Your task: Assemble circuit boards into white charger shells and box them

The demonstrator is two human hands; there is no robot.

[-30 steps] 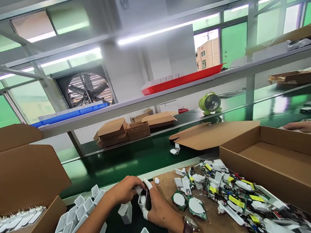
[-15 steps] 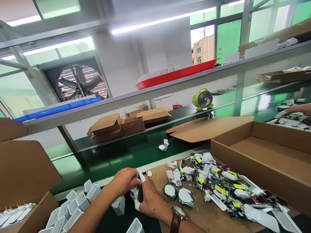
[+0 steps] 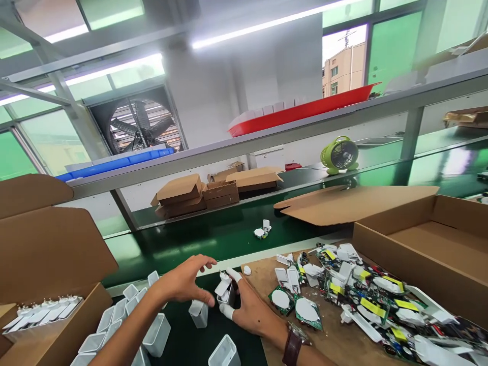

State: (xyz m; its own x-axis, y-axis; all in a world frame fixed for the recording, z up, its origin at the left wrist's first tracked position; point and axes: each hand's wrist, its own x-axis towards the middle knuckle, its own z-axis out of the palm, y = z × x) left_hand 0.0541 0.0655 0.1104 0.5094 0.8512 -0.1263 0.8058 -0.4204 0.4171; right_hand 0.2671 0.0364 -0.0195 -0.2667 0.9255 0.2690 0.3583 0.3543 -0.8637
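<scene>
My left hand (image 3: 185, 280) hovers beside a white plastic housing (image 3: 225, 296), its thumb and fingers spread apart with nothing between them. White pieces with small metal tips stick up out of that housing. My right hand (image 3: 251, 310) has its thumb and forefinger, both in white finger cots, around the housing's right side. A second white housing (image 3: 199, 313) stands just left of it, under my left hand. Nearer to me is an open white housing (image 3: 224, 352). Right of my right hand lie circuit boards with round white pads (image 3: 308, 311).
A heap of circuit boards with white parts (image 3: 366, 295) covers the brown sheet at right, before an open cardboard box (image 3: 404, 254). Several empty housings (image 3: 157, 335) stand left. A box of white parts (image 3: 49, 317) sits far left. One small board (image 3: 263, 231) lies on the green belt.
My left hand has come off the housing and opened, moving left. My right hand stays around the housing, and the pieces inside it now show. The view has turned left.
</scene>
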